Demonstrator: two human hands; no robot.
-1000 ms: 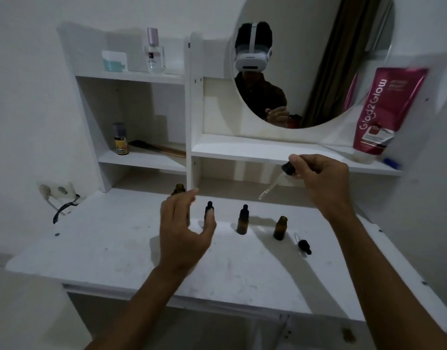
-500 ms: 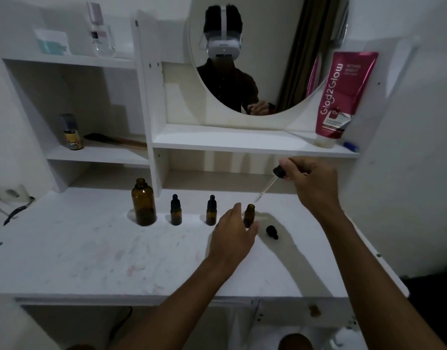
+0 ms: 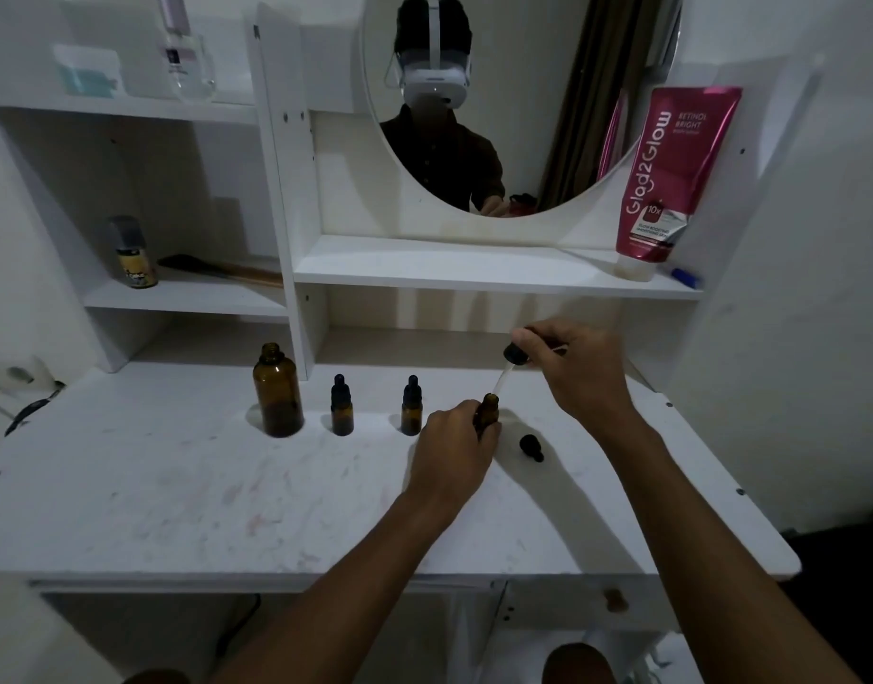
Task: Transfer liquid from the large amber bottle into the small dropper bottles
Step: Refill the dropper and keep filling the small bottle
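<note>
The large amber bottle (image 3: 278, 392) stands uncapped on the white table (image 3: 178, 496), left of centre. Two small capped dropper bottles (image 3: 341, 406) (image 3: 411, 407) stand to its right. My left hand (image 3: 454, 449) grips a third small bottle (image 3: 487, 412), which is uncapped and upright on the table. My right hand (image 3: 580, 367) holds a dropper (image 3: 511, 365) by its black bulb, tilted, with the glass tip at that bottle's mouth. A loose black dropper cap (image 3: 531, 446) lies on the table just right of my left hand.
A white shelf unit with a round mirror (image 3: 474, 91) rises behind the bottles. A pink tube (image 3: 666, 180) leans on the right shelf; a small can (image 3: 134, 259) and a brush sit on the left shelf. A socket and cable are at far left.
My left hand has moved right from beside the large bottle and closed around the third small bottle. My right hand has lowered the dropper tip to that bottle's mouth.
</note>
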